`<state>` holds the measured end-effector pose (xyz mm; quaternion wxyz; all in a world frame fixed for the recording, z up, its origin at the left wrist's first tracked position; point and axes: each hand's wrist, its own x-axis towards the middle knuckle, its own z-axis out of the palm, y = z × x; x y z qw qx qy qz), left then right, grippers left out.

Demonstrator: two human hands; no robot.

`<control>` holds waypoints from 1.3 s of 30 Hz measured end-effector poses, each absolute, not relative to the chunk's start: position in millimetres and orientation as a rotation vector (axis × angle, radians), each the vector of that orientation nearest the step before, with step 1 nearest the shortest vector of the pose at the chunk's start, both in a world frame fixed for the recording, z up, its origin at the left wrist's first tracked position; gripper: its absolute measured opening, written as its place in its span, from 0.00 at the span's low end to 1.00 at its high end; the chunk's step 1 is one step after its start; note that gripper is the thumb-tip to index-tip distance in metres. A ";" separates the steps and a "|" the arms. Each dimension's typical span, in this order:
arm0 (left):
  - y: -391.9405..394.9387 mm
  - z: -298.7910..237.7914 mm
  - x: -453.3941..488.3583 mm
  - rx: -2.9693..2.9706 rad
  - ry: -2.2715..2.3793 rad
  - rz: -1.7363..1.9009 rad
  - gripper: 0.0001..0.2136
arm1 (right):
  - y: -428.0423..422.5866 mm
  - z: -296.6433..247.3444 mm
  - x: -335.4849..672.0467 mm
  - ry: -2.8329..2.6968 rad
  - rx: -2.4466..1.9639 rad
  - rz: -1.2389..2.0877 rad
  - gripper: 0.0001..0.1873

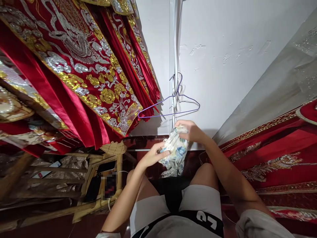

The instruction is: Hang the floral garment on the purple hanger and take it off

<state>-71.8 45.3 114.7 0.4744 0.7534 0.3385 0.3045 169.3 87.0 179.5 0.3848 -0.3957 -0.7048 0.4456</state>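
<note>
A bunched cloth (177,153), white with blue and yellow flowers, is held up in front of my knees between both hands. My left hand (155,154) grips its left side, with the thumb lying across the front. At the upper right, my right hand (189,130) is closed on the fabric, its fingers slightly blurred. The lower end of the cloth hangs loose above my lap. Just above the hands, a purple wire hanger (170,105) hangs with nothing on it from a white strap (174,66) along the wall.
Red embroidered panels with gold and silver sequins (99,76) hang at left. Red beaded fabric (277,158) stands at right, below a clear plastic cover (279,76). A bamboo seat (119,178) at lower left bears a phone (107,166) and a woven hat (114,147).
</note>
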 end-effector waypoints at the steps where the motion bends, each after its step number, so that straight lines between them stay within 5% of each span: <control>1: 47.4 115.2 -77.9 1.886 0.923 0.744 0.19 | 96.6 180.6 173.4 -1.749 -1.027 1.043 0.12; 10: 42.6 129.3 -132.5 2.120 1.259 0.466 0.21 | 173.7 137.1 195.4 -1.642 -1.092 0.774 0.31; 16: 52.8 133.5 -154.1 2.276 1.313 0.300 0.25 | 158.5 106.5 214.4 -1.822 -1.220 0.780 0.29; 28: 136.8 170.3 -111.3 1.995 1.262 1.276 0.13 | 81.1 145.2 250.4 -1.920 -1.186 0.602 0.18; 39: 159.4 206.6 -86.6 2.296 1.114 1.123 0.14 | 65.3 158.1 251.2 -1.634 -1.328 0.492 0.44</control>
